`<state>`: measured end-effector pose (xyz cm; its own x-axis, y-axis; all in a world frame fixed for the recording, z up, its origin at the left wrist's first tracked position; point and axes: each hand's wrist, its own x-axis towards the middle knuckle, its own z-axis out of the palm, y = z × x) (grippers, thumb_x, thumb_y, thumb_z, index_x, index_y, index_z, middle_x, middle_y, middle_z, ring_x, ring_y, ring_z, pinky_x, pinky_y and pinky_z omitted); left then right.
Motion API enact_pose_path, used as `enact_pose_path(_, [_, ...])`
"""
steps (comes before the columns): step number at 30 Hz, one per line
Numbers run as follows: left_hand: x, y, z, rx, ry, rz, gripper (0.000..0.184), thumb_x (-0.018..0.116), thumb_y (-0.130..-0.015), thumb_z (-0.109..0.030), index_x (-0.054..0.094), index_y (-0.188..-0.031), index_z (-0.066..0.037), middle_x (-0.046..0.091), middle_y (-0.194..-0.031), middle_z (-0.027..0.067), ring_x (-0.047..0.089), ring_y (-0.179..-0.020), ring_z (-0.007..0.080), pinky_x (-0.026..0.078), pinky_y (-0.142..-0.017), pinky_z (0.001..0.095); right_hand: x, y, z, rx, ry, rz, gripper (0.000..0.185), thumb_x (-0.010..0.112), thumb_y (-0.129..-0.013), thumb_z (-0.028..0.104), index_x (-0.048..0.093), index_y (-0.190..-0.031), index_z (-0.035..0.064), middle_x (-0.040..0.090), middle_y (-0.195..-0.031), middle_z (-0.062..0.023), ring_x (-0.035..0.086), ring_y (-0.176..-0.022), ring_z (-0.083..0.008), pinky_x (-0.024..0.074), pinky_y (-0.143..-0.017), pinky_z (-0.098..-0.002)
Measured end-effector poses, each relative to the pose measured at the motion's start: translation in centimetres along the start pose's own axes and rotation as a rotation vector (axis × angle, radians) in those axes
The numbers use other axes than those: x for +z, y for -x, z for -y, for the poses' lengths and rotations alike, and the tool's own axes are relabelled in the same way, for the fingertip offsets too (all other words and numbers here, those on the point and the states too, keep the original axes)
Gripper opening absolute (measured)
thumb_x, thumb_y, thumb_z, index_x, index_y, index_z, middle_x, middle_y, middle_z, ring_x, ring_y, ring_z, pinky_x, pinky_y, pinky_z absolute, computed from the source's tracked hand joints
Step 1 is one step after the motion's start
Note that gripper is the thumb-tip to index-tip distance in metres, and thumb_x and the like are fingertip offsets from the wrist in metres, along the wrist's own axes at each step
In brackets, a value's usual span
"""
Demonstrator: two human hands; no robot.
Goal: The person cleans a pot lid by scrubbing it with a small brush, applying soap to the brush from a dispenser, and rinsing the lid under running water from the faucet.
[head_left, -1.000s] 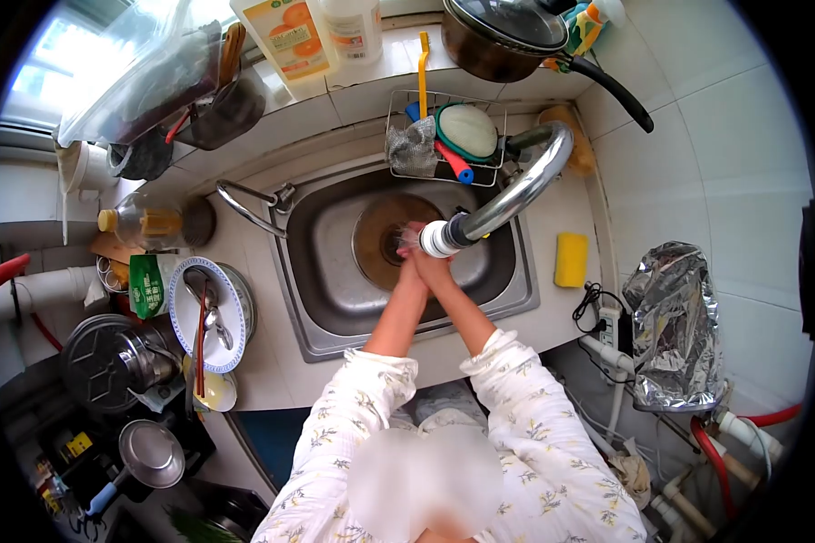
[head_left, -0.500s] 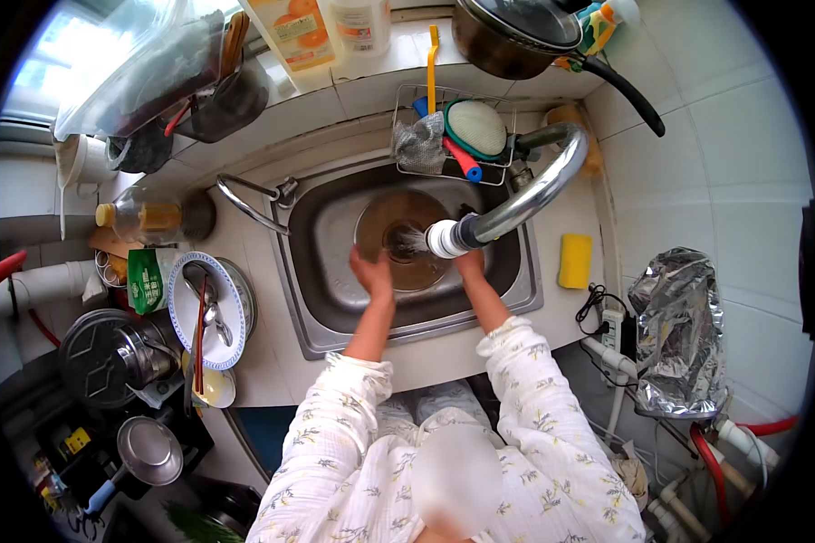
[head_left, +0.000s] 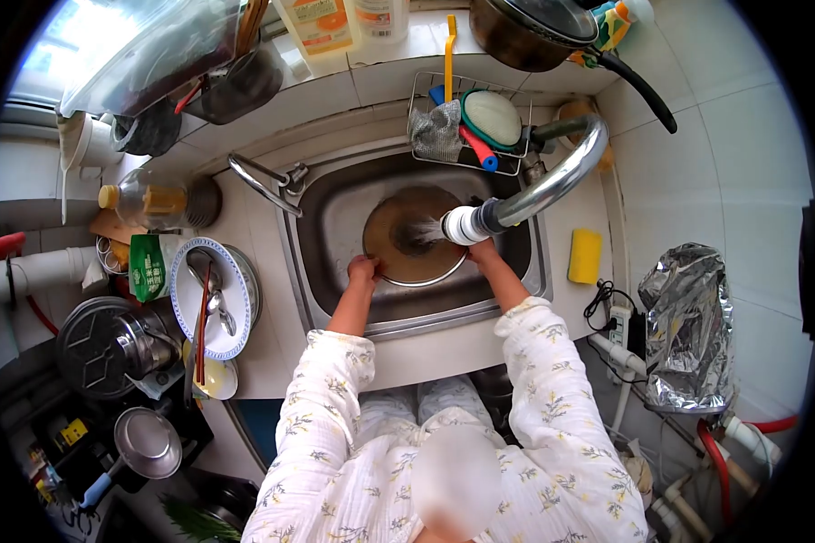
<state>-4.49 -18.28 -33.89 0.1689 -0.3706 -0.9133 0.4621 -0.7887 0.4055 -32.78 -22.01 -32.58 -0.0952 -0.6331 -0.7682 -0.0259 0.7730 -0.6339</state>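
A round metal basin (head_left: 391, 237) with brownish water sits in the steel sink (head_left: 330, 213). Water sprays into it from the white nozzle of the curved faucet (head_left: 566, 176). My left hand (head_left: 363, 269) is closed on the basin's left rim, fingers curled over the edge. At the right rim is my right hand (head_left: 482, 251), partly hidden under the nozzle; its fingers cannot be made out. The basin's front edge shows between the hands, slightly raised and tilted.
A wire rack (head_left: 423, 156) with scrubbers hangs behind the sink. A yellow sponge (head_left: 585, 256) lies on the right. Left of the sink stand a blue-rimmed bowl (head_left: 186, 317) with chopsticks and spoons, and a bottle (head_left: 158, 199). A lidded pot (head_left: 525, 45) is at the back.
My hands were together under the water, then moved apart to the basin's two sides. My left hand has closed on the rim, and the basin's front edge has come up. The view has shifted slightly.
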Motion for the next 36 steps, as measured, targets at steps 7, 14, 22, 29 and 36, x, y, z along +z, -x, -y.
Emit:
enact_pose_path(7, [-0.5, 5.1, 0.0, -0.036, 0.106, 0.289, 0.016, 0.053, -0.087, 0.001, 0.053, -0.103, -0.002, 0.065, -0.091, 0.0128, 0.066, -0.080, 0.0255, 0.057, -0.072, 0.0346, -1.1, 12.7, 5.0, -0.234, -0.148, 0.052, 0.021, 0.047, -0.092, 0.004, 0.049, -0.113, 0.0058, 0.065, -0.107, -0.0092, 0.066, -0.095, -0.0205, 0.0534, -0.068, -0.0313])
enact_pose_path(14, [0.4, 11.3, -2.2, 0.140, 0.190, 0.315, 0.015, 0.054, -0.087, 0.002, 0.051, -0.101, -0.004, 0.064, -0.096, 0.0137, 0.065, -0.087, 0.0261, 0.055, -0.077, 0.0366, -1.8, 17.4, 5.2, -0.361, -0.309, 0.105, 0.027, 0.047, -0.092, 0.004, 0.046, -0.119, 0.0063, 0.061, -0.117, -0.0112, 0.062, -0.102, -0.0201, 0.0511, -0.075, -0.0294])
enact_pose_path(22, [-1.2, 15.9, -6.8, 0.338, 0.287, 0.460, 0.015, 0.056, -0.089, -0.004, 0.051, -0.103, -0.005, 0.063, -0.105, 0.0131, 0.063, -0.098, 0.0286, 0.053, -0.085, 0.0402, 0.9, 16.0, 3.3, -0.303, -0.660, 0.289, 0.030, 0.049, -0.091, 0.003, 0.046, -0.121, 0.0051, 0.059, -0.120, -0.0142, 0.062, -0.103, -0.0257, 0.0538, -0.084, -0.0370])
enact_pose_path(29, [-4.8, 19.0, -7.5, 0.028, 0.573, 1.010, 0.046, 0.054, -0.092, -0.023, 0.043, -0.133, -0.006, 0.046, -0.136, 0.0176, 0.050, -0.121, 0.0340, 0.042, -0.100, 0.0456, 4.8, 18.8, 2.3, -0.293, -0.704, 0.335, 0.032, 0.047, -0.090, 0.000, 0.044, -0.122, 0.0042, 0.059, -0.118, -0.0154, 0.063, -0.102, -0.0275, 0.0556, -0.082, -0.0392])
enact_pose_path(36, [-7.3, 18.6, -6.4, 0.181, 0.207, 0.819, 0.040, 0.056, -0.090, -0.011, 0.047, -0.127, -0.001, 0.057, -0.122, 0.0190, 0.057, -0.111, 0.0336, 0.045, -0.098, 0.0409, 6.1, 22.5, 1.9, -0.319, -0.604, 0.184, 0.029, 0.046, -0.091, 0.000, 0.044, -0.120, 0.0032, 0.060, -0.115, -0.0141, 0.064, -0.099, -0.0263, 0.0576, -0.078, -0.0377])
